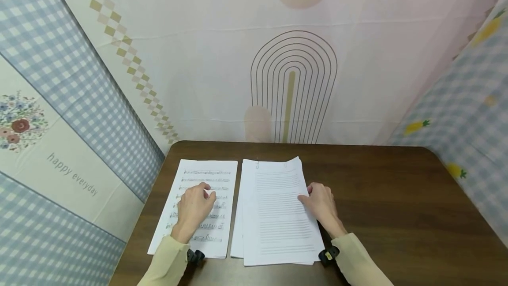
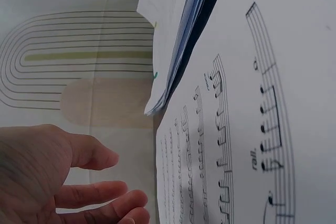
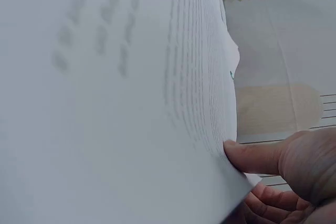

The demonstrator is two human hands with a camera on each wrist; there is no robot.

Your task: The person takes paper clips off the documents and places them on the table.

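A stack of printed paper sheets (image 1: 279,215) lies in the middle of the table's near part, its edges uneven. My right hand (image 1: 320,204) pinches the right edge of the stack, thumb on top and the other fingers underneath; in the right wrist view the thumb (image 3: 257,156) presses on the paper (image 3: 131,129), which bends at that edge. To the left lies a sheet of music (image 1: 202,228) with rows of notes. My left hand (image 1: 196,204) hovers over this music sheet (image 2: 252,129), its fingers loosely bent with nothing between thumb and fingertips.
The dark brown wooden table (image 1: 389,206) extends to the right of the stack. Behind it hangs a pale patterned cloth (image 1: 214,78). Blue checked cloths hang at the left (image 1: 79,65) and right (image 1: 468,131) sides. Each wrist wears a small black camera.
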